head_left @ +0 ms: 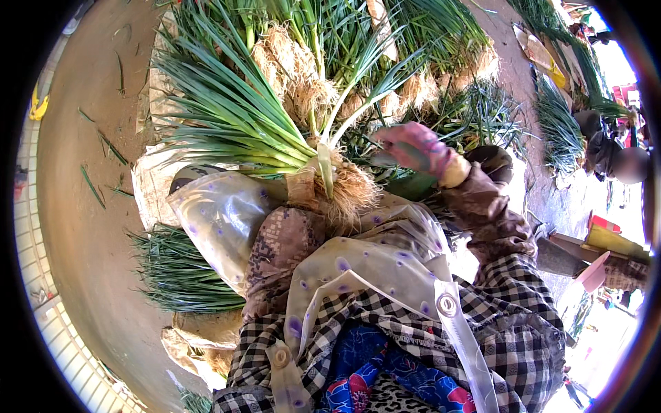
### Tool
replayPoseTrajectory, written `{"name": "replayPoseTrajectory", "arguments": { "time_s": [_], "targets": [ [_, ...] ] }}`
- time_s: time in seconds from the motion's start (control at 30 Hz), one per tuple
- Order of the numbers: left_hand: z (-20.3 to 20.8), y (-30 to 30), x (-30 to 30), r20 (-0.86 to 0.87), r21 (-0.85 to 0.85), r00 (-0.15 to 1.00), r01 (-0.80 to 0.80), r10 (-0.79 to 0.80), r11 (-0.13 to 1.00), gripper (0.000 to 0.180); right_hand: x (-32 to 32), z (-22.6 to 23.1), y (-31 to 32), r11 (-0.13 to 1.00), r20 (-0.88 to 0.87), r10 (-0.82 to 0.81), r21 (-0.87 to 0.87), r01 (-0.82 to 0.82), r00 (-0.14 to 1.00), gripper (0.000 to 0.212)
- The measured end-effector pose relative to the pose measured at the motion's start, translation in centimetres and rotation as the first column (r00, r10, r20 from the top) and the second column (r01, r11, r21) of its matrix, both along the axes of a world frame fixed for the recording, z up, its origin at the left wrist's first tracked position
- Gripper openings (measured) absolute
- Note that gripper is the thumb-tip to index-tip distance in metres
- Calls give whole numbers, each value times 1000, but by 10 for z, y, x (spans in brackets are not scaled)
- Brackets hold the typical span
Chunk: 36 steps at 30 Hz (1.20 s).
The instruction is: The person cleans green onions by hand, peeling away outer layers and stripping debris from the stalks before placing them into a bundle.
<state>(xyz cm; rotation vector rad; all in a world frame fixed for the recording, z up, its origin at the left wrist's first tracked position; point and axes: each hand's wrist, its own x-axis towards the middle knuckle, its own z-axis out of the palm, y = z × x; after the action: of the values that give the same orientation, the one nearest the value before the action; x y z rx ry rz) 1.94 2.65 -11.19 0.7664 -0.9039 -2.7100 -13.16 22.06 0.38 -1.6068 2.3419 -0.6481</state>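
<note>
My left hand [301,188], in a tan covering below a camouflage sleeve, is closed around the base of a bunch of spring onions [258,134]. Most of its fingers are hidden by the stems and the pale, stringy roots [348,189]. The long green leaves fan out to the upper left, and one thicker stalk [325,168] crosses the front of the bunch. To the right of the roots and apart from them is my right hand [416,149], in a pinkish glove with a yellow cuff. Motion smears its fingers, so whether it holds anything is unclear.
More spring onions [441,34] lie heaped ahead, roots toward me. Loose green leaves [482,113] are strewn in front of them. Another green bundle [189,268] lies at left on sacking. A clear spotted plastic apron [227,213] covers my lap. Another person [616,155] is at far right.
</note>
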Motion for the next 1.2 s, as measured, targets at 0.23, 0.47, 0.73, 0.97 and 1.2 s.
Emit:
{"name": "replayPoseTrajectory", "arguments": {
  "time_s": [0.23, 0.47, 0.73, 0.97, 1.2],
  "targets": [
    [8, -8, 20, -120, 293, 989, 118, -86, 949, 26, 37, -46, -96, 936, 494, -184, -176, 305, 850, 15],
    [-3, -21, 31, -109, 297, 986, 153, -125, 943, 30, 47, -27, -61, 851, 502, 456, -489, -194, 735, 17],
    [12, -13, 17, -198, 360, 980, 70, 3, 930, 35, 20, -37, 20, 962, 519, 111, 158, -223, 848, 32],
    [-9, -16, 4, -367, 394, 896, 393, -249, 831, 31, 20, -27, -47, 808, 990, -51, 118, 577, -131, 35],
    [-45, -30, 7, 15, -83, 940, 341, -341, 936, 32, 18, -7, -100, 920, 481, -163, -241, 309, 861, 17]
  ]
}}
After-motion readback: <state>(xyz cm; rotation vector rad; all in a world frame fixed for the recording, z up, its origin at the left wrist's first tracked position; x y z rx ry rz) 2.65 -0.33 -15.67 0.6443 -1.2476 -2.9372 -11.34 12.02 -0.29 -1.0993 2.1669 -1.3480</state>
